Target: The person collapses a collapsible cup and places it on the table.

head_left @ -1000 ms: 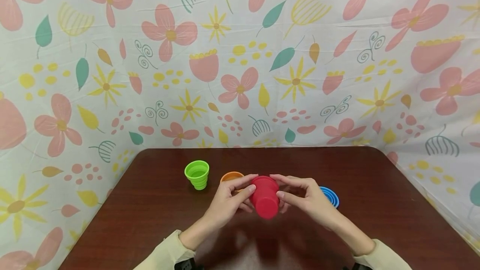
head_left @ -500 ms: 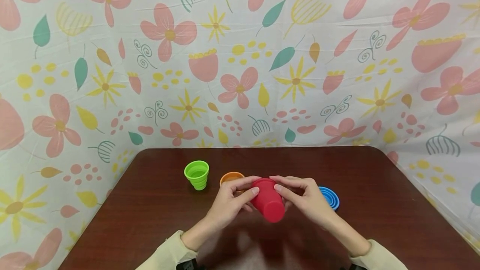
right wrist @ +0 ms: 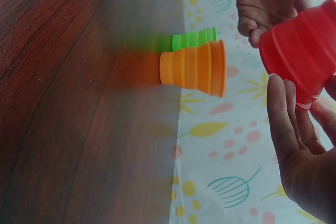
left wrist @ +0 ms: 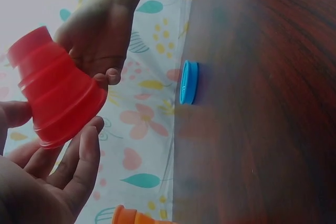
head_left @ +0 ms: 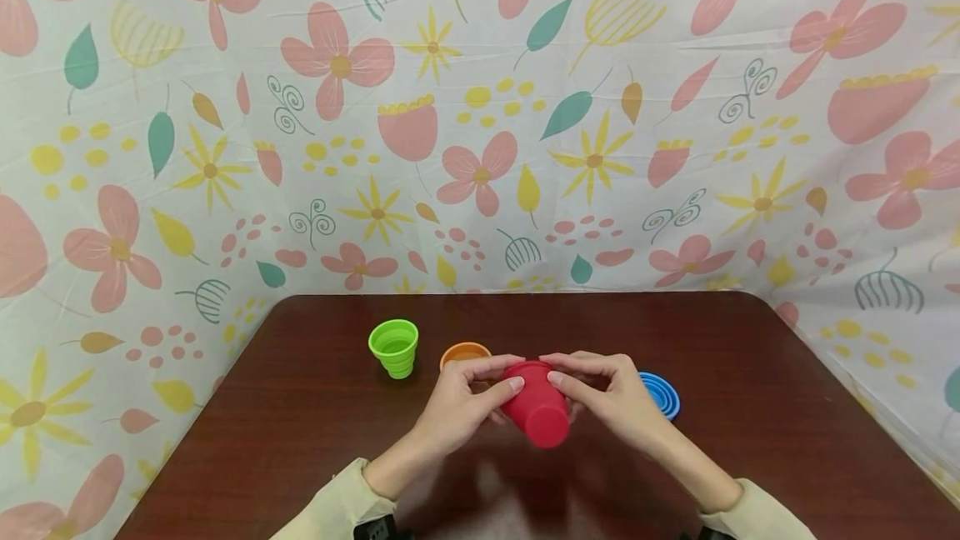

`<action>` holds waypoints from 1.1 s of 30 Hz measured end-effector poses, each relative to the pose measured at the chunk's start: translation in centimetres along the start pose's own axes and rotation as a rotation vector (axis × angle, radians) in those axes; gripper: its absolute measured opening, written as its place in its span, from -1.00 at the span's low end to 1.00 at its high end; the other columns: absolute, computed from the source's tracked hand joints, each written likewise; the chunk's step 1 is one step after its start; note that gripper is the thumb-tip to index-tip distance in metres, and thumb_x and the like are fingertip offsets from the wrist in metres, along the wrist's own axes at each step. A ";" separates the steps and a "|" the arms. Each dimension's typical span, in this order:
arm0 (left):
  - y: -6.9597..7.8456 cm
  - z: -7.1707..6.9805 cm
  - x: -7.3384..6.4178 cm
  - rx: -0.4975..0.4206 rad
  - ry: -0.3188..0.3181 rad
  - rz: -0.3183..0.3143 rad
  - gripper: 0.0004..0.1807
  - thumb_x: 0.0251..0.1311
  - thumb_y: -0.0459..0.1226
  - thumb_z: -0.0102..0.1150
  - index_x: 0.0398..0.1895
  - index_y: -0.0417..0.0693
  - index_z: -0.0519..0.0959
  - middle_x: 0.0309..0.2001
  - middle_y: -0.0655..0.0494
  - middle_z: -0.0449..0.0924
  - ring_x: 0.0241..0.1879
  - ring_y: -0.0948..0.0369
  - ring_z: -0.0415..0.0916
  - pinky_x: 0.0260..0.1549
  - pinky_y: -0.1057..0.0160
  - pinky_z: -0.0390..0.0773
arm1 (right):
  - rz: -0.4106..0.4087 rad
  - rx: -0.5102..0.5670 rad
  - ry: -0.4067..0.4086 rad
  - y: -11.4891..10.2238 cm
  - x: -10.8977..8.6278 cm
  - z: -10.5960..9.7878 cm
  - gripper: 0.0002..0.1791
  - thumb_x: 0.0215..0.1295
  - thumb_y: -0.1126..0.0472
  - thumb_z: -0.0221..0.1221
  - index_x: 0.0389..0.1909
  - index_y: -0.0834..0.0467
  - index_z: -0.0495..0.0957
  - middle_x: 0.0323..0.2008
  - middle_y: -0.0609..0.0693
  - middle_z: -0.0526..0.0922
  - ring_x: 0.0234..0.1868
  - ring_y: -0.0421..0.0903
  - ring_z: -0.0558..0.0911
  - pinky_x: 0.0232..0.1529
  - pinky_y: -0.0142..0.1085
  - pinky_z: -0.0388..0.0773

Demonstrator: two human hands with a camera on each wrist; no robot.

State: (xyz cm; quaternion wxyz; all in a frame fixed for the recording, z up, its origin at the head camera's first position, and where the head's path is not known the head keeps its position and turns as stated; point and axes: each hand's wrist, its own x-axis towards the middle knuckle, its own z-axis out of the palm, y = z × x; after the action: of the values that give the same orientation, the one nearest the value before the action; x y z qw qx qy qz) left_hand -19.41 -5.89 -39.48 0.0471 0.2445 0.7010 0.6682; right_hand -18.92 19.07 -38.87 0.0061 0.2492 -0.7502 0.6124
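Both hands hold a red collapsible cup [head_left: 542, 407] above the table, its narrow base tilted down toward the wearer and its wide rim facing away. The left hand [head_left: 459, 402] grips the left side, thumb on the near wall. On the right side the right hand [head_left: 618, 398] grips it the same way. Stepped rings of the extended red cup [left wrist: 60, 90] show in the left wrist view, with fingers close around its wide rim. An orange collapsible cup [right wrist: 191, 69], extended and upright, stands behind the left hand and is partly hidden by it in the head view.
A green collapsible cup [head_left: 394, 348] stands extended at the left rear of the brown table [head_left: 300, 440]. Behind the right hand lies a blue collapsible cup [head_left: 660, 396], folded flat. A flower-patterned cloth [head_left: 480, 107] hangs behind the table's far edge.
Over the second, the red cup's base has swung slightly right and down, and the thumbs have shifted up its wall nearer the rim. It has barely moved in the last half second.
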 end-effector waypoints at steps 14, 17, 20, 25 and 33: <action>0.0 -0.2 -0.1 0.101 -0.022 0.049 -0.63 0.40 -0.31 0.36 0.24 -0.13 0.69 -0.02 0.02 0.79 -0.29 0.19 0.66 -0.41 0.17 0.77 | -0.019 0.047 -0.016 0.0 0.0 -0.1 -0.63 0.46 0.35 0.28 0.24 0.25 0.67 -0.01 0.26 0.71 -0.43 0.16 0.75 -0.34 0.04 0.78; 0.0 -0.2 -0.2 0.121 -0.022 0.082 -0.62 0.42 -0.30 0.34 0.27 -0.06 0.68 -0.01 0.09 0.78 -0.29 0.18 0.68 -0.37 -0.04 0.78 | -0.006 0.057 -0.028 0.0 0.0 -0.2 -0.63 0.50 0.33 0.24 0.27 0.25 0.66 -0.01 0.25 0.71 -0.47 0.19 0.73 -0.32 0.04 0.78; 0.1 -0.1 -0.2 0.122 -0.013 0.097 -0.64 0.45 -0.32 0.29 0.28 0.01 0.67 0.00 0.14 0.77 -0.27 0.17 0.70 -0.34 -0.18 0.75 | 0.006 0.078 -0.054 0.1 -0.1 -0.3 -0.62 0.55 0.31 0.19 0.31 0.25 0.63 0.03 0.24 0.71 -0.47 0.22 0.72 -0.28 0.04 0.78; 0.1 0.1 -0.2 0.135 0.011 0.103 -0.63 0.47 -0.38 0.23 0.27 0.04 0.68 0.00 0.17 0.76 -0.26 0.18 0.71 -0.33 -0.19 0.75 | 0.019 0.111 -0.083 0.2 -0.2 -0.3 -0.59 0.57 0.30 0.14 0.36 0.26 0.58 0.13 0.25 0.67 -0.43 0.26 0.71 -0.21 0.04 0.77; -0.1 0.4 -0.1 0.178 0.048 0.118 -0.66 0.51 -0.32 0.21 0.25 0.13 0.69 0.01 0.22 0.76 -0.27 0.21 0.71 -0.32 -0.04 0.78 | -0.003 0.085 -0.039 0.6 -0.2 0.2 -0.57 0.50 0.34 0.23 0.35 0.27 0.58 0.18 0.28 0.65 -0.41 0.23 0.74 -0.21 0.02 0.78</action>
State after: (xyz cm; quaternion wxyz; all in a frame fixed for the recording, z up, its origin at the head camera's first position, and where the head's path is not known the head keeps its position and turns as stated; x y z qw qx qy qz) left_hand -19.22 -5.56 -39.68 -0.0311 0.2726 0.7429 0.6106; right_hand -18.92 19.03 -39.51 -0.0184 0.2623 -0.7232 0.6386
